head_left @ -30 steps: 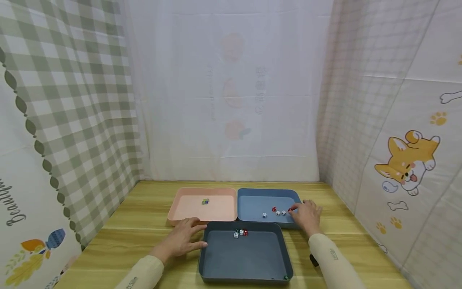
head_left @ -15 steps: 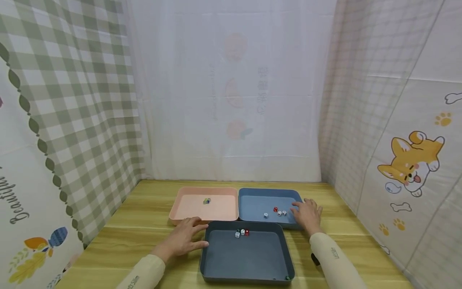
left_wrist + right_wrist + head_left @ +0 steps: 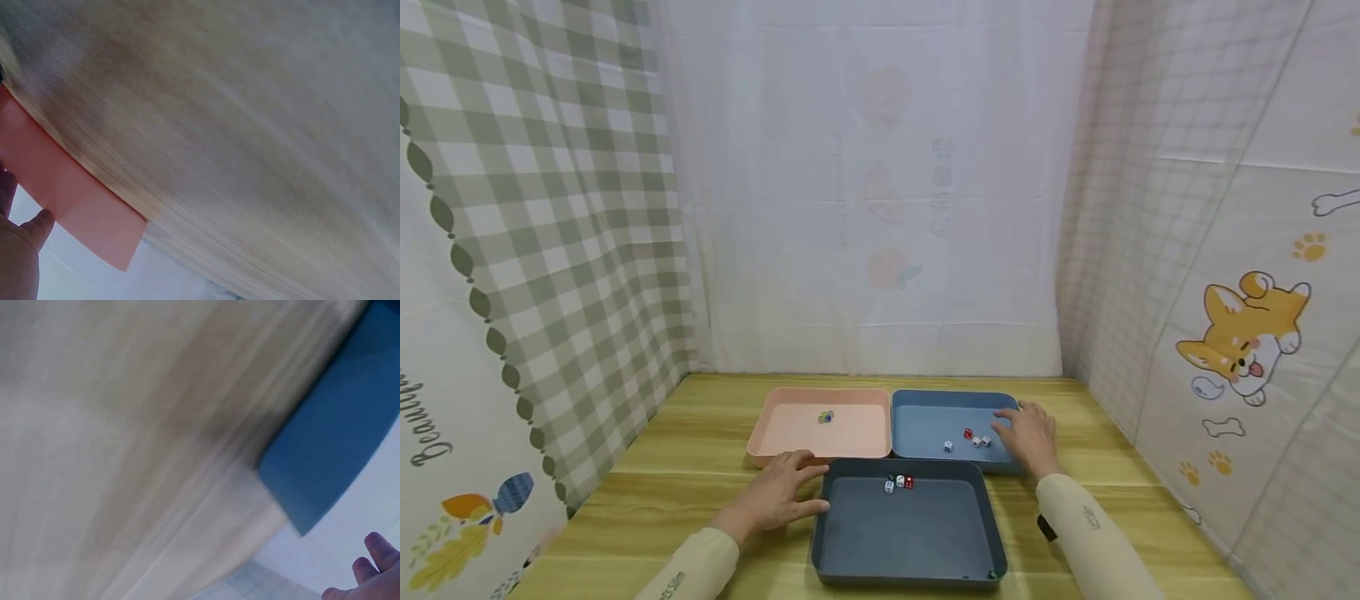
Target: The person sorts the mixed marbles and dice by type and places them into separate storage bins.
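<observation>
My left hand [image 3: 775,496] lies on the left of the dark grey tray [image 3: 917,542], fingers spread, thumb tip right at its left wall. Its fingertips also show beside the pink tray [image 3: 81,194] in the left wrist view. Over the right wall of the blue tray [image 3: 925,408] is my right hand [image 3: 1033,437], thumb and index finger apart, no die showing between them. White dice, one of them [image 3: 948,447], and a red die [image 3: 967,433] lie in the blue tray. Whatever lies under the right hand is hidden.
White dice [image 3: 889,487] and a red die [image 3: 909,482] sit near the grey tray's back wall, with a small green piece [image 3: 992,575] at its front right. Small yellow-green and blue pieces [image 3: 825,417] rest in the pink tray. Cloth curtains [image 3: 880,208] surround the wooden table [image 3: 685,450].
A second red die, pinched by the right fingertips in the blue tray a second ago, no longer shows. The right thumb and index have parted, and that hand has shifted slightly back. Left hand unchanged.
</observation>
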The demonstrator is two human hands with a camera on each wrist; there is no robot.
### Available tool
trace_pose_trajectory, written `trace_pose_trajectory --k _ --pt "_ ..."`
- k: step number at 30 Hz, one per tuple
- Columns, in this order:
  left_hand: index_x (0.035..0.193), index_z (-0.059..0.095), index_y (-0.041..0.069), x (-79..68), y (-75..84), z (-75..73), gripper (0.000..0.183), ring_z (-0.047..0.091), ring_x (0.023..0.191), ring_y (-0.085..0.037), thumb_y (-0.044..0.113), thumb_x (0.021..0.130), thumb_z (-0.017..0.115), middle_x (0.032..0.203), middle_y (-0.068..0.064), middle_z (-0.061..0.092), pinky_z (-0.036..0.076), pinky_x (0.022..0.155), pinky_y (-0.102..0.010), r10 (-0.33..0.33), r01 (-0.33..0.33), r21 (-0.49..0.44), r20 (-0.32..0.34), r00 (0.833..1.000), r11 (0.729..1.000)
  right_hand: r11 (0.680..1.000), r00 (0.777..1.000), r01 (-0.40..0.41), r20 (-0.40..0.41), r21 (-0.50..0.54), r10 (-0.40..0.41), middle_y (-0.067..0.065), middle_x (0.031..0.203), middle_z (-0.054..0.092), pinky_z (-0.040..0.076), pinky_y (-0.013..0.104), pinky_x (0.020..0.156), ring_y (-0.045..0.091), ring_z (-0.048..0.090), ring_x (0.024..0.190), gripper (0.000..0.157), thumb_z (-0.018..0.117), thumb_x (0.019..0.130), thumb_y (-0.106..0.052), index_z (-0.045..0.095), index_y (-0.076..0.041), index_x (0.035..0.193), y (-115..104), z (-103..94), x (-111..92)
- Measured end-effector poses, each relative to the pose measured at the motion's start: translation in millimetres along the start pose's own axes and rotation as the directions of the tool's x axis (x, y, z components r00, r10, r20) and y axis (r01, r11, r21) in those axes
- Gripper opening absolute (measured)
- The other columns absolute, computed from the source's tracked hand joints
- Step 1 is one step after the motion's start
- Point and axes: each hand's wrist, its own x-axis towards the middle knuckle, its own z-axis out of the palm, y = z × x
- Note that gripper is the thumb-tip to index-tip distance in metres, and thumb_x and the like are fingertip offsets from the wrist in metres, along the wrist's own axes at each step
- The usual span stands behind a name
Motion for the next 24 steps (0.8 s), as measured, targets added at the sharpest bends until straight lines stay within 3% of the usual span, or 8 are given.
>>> trace_pose_trajectory --k 16,24 --pt "0.139 0.059 0.01 -0.5 -4.3 2.2 0.071 0.044 0.128 -0.041 0.062 0.091 0.06 0.139 -0.019 0.047 0.037 0.103 -0.06 -0.004 0.004 -0.006 0.001 1.0 1.0 0.985 0.995 0.095 -0.037 0.145 -0.09 0.031 0.143 0.044 0.019 0.067 0.111 0.05 0.034 0.135 0.03 0.067 0.095 -0.022 0.072 -0.006 0.12 -62.3 7.9 9.0" --pt "0.139 0.058 0.011 1.3 -4.2 3.6 0.067 0.043 0.128 -0.04 0.057 0.091 0.063 0.139 -0.018 0.046 0.036 0.103 -0.06 -0.007 0.007 -0.011 0.012 1.0 1.0 0.962 0.99 0.141 -0.036 0.232 -0.136 0.026 0.142 0.048 0.029 0.064 0.108 0.048 0.038 0.134 0.023 0.071 0.093 -0.021 0.075 -0.009 0.112 -101.4 18.9 2.6"
